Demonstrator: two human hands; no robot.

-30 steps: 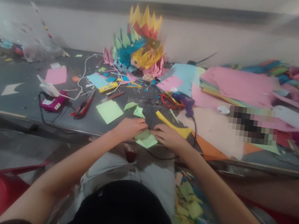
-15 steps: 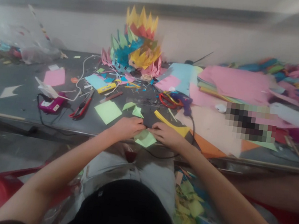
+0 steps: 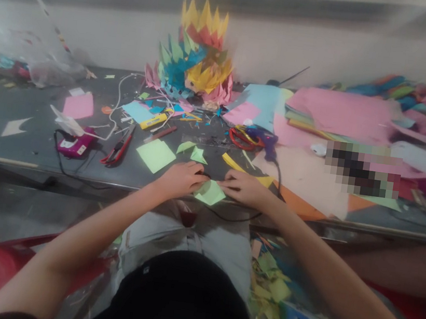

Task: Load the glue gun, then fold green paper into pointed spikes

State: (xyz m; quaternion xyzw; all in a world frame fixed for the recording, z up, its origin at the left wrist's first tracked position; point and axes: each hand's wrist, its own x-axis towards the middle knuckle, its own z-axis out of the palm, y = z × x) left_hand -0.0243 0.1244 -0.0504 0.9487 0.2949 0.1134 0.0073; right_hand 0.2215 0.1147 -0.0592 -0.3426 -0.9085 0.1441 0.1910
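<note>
My left hand [image 3: 180, 177] and my right hand [image 3: 244, 187] both pinch a light green paper piece [image 3: 209, 193] at the near edge of the dark table [image 3: 22, 147]. The paper is partly folded and hangs slightly over the table edge. Just beyond my hands lie a flat green paper square [image 3: 155, 155] and two small folded green pieces [image 3: 194, 152]. A yellow paper strip [image 3: 236, 164] lies by my right hand.
A tall pile of colourful folded paper points [image 3: 197, 58] stands at the back. Red scissors [image 3: 244, 138], red-handled pliers [image 3: 118, 148], a pink device with cable [image 3: 75, 145] and stacked pink paper sheets [image 3: 340, 118] lie about. Paper scraps [image 3: 270, 287] litter the floor at right.
My hands stay together on the green paper, working its fold; the paper's free corner has shifted slightly. The view tilted a little.
</note>
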